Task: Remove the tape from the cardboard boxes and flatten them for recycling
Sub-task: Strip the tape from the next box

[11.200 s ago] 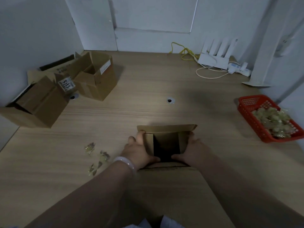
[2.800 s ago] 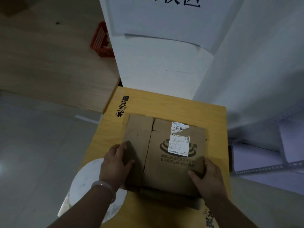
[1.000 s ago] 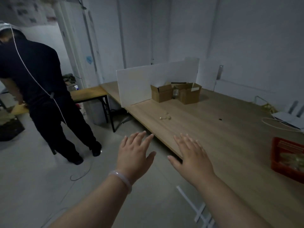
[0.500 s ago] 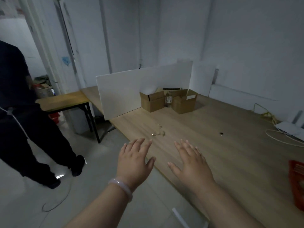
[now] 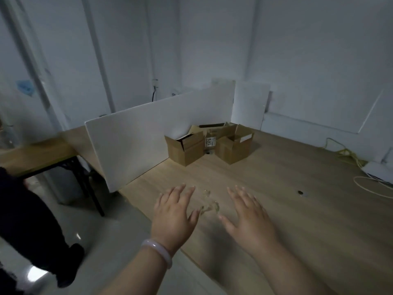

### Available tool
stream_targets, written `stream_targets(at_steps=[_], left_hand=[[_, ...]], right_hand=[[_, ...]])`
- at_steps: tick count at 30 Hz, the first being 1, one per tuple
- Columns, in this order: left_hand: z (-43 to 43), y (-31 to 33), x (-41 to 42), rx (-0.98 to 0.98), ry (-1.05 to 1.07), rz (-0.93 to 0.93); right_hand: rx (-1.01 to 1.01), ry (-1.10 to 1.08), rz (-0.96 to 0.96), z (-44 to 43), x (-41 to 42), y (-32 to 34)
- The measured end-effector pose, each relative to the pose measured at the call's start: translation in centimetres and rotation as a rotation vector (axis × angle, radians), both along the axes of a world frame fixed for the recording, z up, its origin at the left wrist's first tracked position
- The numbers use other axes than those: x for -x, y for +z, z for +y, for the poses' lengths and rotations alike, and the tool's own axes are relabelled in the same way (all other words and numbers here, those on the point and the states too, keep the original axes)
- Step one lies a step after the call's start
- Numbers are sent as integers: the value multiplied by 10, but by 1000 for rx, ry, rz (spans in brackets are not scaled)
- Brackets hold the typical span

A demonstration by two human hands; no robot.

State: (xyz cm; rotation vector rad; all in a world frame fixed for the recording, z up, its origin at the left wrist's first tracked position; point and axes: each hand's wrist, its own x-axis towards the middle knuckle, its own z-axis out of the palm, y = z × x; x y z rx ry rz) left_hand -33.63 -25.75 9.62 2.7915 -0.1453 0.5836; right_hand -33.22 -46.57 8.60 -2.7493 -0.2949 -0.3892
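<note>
Boxes w/ flaps open, insides unseen, L hand, R hand spread

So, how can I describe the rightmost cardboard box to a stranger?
On the wooden table, a white divider lines the left edge. Boxes cluster at its far end. Yours is the rightmost box, with a white label on its raised flap.

Matt cardboard boxes, wood-grain table

Beyond our fingers we see brown boxes on a desk of pale wood grain. Left of them the panel is white; our bracelet is milky white, the far-right cable yellow.
</note>
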Motion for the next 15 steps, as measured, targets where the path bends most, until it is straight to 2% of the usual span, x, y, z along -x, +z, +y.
stream_targets(at_steps=[7,15], left_hand=[[1,-6,-111,7,-94,-22],[13,-34,-236,23,-101,100]], right_hand=[[-40,-35,-14,18,-103,-9],[-103,-81,49,15,-239,-35]])
